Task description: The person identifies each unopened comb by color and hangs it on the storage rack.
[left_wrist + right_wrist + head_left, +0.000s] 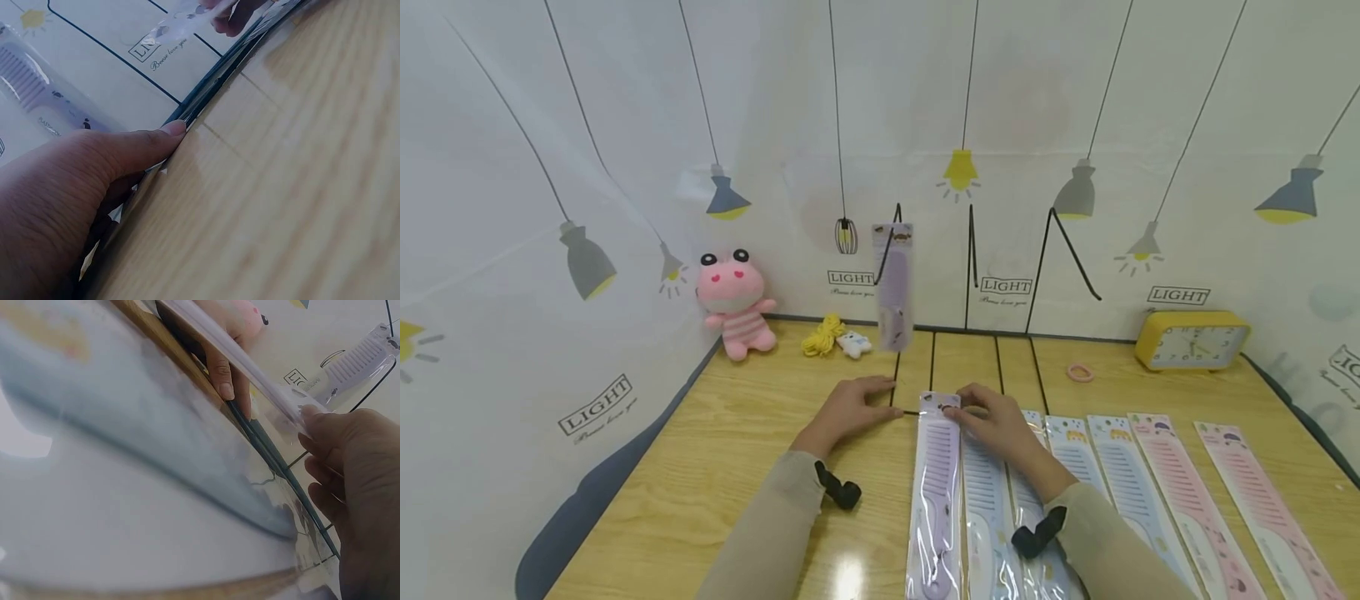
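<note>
Right hand: fingertips pinch the top card edge of the purple comb pack, lifting that end off the table; a top grip likely suits the pack's hanging hole. Left hand: fingers straight, flat on the black wire rack base, apparently steadying it. One comb pack already hangs on the rack. Remaining packs lie side by side at right. Wall print reads "LIGHT"; pack lettering unreadable.
</note>
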`<state>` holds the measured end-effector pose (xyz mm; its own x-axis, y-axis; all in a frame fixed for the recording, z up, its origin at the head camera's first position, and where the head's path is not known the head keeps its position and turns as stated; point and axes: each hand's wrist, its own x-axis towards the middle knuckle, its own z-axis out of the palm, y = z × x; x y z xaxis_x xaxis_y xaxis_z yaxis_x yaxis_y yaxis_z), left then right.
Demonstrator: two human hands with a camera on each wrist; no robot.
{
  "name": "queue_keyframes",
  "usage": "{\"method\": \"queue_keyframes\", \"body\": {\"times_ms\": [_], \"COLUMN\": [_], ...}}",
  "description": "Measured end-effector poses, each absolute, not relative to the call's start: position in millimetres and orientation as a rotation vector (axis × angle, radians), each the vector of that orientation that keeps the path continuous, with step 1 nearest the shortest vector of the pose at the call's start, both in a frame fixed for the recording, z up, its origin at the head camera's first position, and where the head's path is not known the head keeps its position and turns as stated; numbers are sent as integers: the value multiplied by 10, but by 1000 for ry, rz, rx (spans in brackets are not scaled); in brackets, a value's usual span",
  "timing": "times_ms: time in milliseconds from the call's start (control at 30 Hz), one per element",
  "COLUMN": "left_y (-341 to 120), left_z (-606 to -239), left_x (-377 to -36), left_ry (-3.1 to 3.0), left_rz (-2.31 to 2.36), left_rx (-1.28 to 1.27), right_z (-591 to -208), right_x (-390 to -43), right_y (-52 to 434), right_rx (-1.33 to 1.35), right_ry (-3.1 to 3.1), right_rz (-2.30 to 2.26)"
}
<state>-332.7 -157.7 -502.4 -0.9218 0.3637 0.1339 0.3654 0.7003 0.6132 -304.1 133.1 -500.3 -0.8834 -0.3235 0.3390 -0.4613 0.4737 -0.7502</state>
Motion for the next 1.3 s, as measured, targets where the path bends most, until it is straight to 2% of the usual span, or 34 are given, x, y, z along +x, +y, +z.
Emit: {"method": "queue_keyframes", "body": {"times_ms": [800, 1033, 1300], "left_y": [-1583, -1578, -1576], "left_z": [-5088, -5096, -5064], "left_x": [-3361, -3334, -3338], "left_ry": [-2905, -2890, -2883], "left_rz": [-1041, -1067, -1074], "left_rx": [-621, -638, -639], "right_z": [-4835, -4444, -3864], "right_x": [-2991, -2853, -2774], "right_y": [1323, 1256, 1111], "right_rx": [332, 449, 625], "right_ry": [-2462, -2249, -2124], "right_rz": [1794, 2062, 2022]}}
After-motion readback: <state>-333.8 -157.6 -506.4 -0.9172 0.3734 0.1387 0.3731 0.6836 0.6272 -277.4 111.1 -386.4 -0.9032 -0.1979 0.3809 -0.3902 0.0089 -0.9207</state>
